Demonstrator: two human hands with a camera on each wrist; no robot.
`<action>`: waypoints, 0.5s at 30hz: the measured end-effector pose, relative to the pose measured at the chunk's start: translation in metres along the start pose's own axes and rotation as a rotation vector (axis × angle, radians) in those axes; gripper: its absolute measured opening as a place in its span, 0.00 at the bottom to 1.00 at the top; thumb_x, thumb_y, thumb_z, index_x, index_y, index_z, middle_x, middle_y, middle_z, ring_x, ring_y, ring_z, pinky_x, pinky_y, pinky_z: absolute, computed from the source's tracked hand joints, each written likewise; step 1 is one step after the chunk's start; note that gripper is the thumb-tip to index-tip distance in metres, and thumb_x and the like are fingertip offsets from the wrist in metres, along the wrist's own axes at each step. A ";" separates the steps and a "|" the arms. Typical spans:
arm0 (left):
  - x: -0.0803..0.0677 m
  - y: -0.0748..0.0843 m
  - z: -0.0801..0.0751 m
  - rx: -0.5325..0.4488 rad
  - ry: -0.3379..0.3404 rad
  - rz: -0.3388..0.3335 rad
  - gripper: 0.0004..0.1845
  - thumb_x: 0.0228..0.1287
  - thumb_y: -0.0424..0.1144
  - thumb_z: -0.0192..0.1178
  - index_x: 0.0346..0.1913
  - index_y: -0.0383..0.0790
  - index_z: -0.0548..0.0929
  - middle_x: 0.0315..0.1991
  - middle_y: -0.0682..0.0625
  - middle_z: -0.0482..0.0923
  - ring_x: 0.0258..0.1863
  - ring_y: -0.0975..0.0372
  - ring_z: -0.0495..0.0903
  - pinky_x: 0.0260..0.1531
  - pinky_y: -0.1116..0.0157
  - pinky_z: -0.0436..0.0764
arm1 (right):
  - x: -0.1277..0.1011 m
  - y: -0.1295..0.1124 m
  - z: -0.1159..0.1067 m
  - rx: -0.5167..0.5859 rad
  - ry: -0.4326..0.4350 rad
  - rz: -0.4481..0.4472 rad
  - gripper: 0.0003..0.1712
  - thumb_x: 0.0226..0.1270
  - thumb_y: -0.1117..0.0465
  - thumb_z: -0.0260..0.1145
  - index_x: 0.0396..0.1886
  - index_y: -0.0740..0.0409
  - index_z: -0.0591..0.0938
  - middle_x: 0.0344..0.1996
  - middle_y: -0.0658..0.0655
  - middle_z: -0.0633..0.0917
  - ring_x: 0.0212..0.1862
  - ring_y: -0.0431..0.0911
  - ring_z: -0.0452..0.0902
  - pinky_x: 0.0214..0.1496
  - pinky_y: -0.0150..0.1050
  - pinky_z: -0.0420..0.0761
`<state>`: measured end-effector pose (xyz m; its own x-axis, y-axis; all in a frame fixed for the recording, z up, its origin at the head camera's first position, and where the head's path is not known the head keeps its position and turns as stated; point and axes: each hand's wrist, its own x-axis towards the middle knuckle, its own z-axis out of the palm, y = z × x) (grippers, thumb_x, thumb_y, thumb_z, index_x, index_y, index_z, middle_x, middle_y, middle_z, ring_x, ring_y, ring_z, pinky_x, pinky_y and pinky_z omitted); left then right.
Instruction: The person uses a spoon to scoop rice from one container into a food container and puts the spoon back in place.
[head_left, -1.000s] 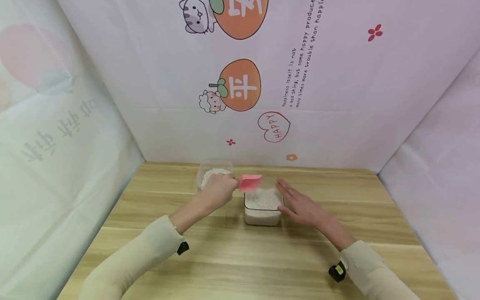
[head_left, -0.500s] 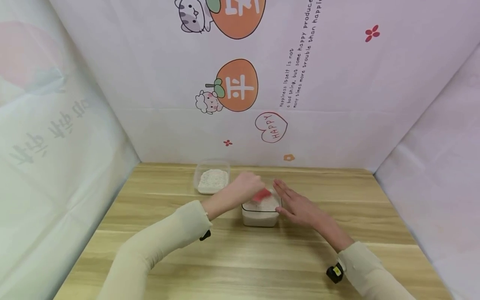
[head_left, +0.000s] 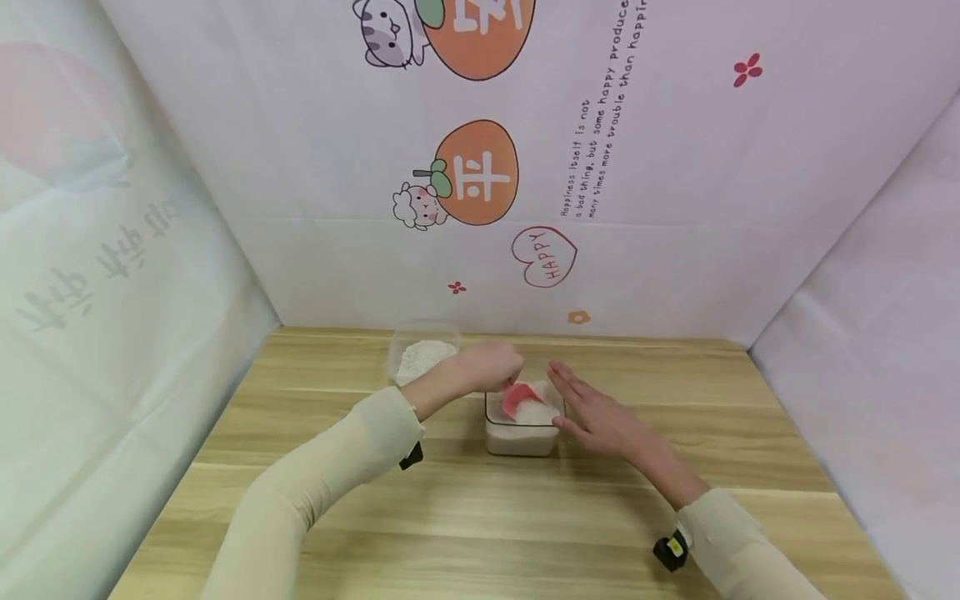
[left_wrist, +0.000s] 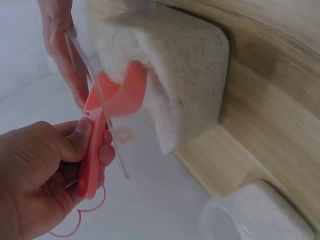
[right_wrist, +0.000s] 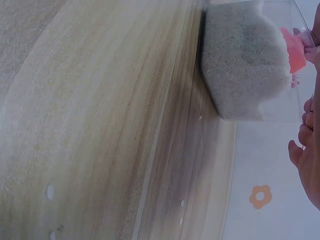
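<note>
My left hand (head_left: 489, 367) (left_wrist: 45, 175) grips the handle of a pink scoop (head_left: 519, 398) (left_wrist: 112, 115), whose bowl digs into white rice in a clear square container (head_left: 522, 433) (left_wrist: 175, 70) (right_wrist: 240, 75) at mid-table. My right hand (head_left: 596, 415) lies flat with straight fingers against the container's right side. In the right wrist view only the edge of that hand (right_wrist: 307, 150) shows at the frame's right. A second, smaller clear container (head_left: 422, 357) (left_wrist: 255, 215) with rice stands behind and to the left.
The wooden table (head_left: 480, 517) is boxed in by printed white sheets on the left, back and right. Bare wood lies in front of the containers and at both sides.
My left hand carried the scoop from above the gap between the containers to the right and down into the near container's rice. The right hand stayed at the container's side.
</note>
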<state>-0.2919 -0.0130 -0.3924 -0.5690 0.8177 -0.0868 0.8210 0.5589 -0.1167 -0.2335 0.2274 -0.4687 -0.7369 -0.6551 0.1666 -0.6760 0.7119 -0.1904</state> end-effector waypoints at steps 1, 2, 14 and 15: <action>0.000 -0.002 -0.001 -0.038 -0.010 -0.011 0.17 0.56 0.26 0.61 0.17 0.48 0.73 0.19 0.58 0.71 0.22 0.66 0.65 0.24 0.71 0.64 | 0.000 0.000 0.000 0.000 0.001 0.001 0.43 0.76 0.46 0.56 0.79 0.65 0.52 0.79 0.64 0.53 0.78 0.57 0.53 0.71 0.54 0.69; -0.001 -0.003 -0.002 -0.063 -0.023 -0.012 0.18 0.56 0.25 0.60 0.16 0.47 0.71 0.18 0.57 0.67 0.22 0.66 0.62 0.23 0.71 0.61 | -0.001 0.000 0.000 -0.001 0.001 0.003 0.44 0.76 0.46 0.56 0.79 0.65 0.52 0.79 0.64 0.53 0.78 0.57 0.53 0.71 0.54 0.69; -0.013 -0.027 -0.002 -0.494 -0.182 0.010 0.22 0.70 0.29 0.56 0.15 0.36 0.82 0.17 0.43 0.83 0.11 0.70 0.63 0.22 0.72 0.57 | -0.003 -0.001 0.002 0.004 0.017 0.017 0.44 0.77 0.43 0.53 0.80 0.62 0.50 0.80 0.61 0.51 0.78 0.57 0.54 0.71 0.54 0.69; -0.015 -0.029 -0.001 -0.520 -0.183 0.017 0.22 0.71 0.29 0.55 0.14 0.37 0.80 0.16 0.44 0.82 0.11 0.70 0.63 0.21 0.72 0.56 | -0.003 -0.001 0.002 0.002 0.017 0.019 0.44 0.77 0.43 0.53 0.80 0.61 0.50 0.80 0.61 0.51 0.78 0.57 0.54 0.70 0.54 0.69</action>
<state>-0.3073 -0.0411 -0.3866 -0.5165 0.8155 -0.2610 0.7185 0.5786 0.3860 -0.2304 0.2285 -0.4708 -0.7493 -0.6373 0.1799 -0.6622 0.7233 -0.1958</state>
